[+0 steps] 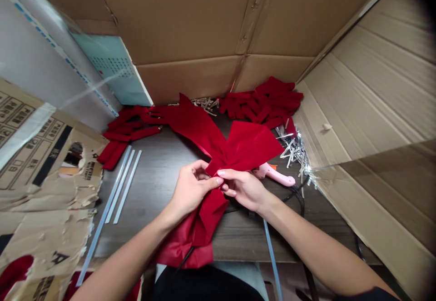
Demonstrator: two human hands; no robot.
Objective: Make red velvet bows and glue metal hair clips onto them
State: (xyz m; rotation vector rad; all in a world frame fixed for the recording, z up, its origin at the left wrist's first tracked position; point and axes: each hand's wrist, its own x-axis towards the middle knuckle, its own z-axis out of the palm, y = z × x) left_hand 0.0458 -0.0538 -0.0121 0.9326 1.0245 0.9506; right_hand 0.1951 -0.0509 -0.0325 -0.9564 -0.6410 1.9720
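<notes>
A large red velvet bow (252, 144) is held over the table, its loops fanning up and away from me and its tails hanging down toward my lap. My left hand (192, 185) pinches the gathered middle from the left, thumb and fingers pressed together. From the right, my right hand (243, 187) grips the same gathered part, its thumb on top and fingertips meeting the left thumb. The exact center is partly hidden by my fingers. Just beyond my right hand lies a pink glue gun (281, 177), partly covered by the bow.
Folded red velvet strips (265, 101) are heaped at the back, with more red strips (117, 148) at left. Metal clips (294, 148) lie scattered at right. Several translucent glue sticks (127, 187) rest on the dark table (150, 178). Cardboard walls (190, 19) surround the workspace.
</notes>
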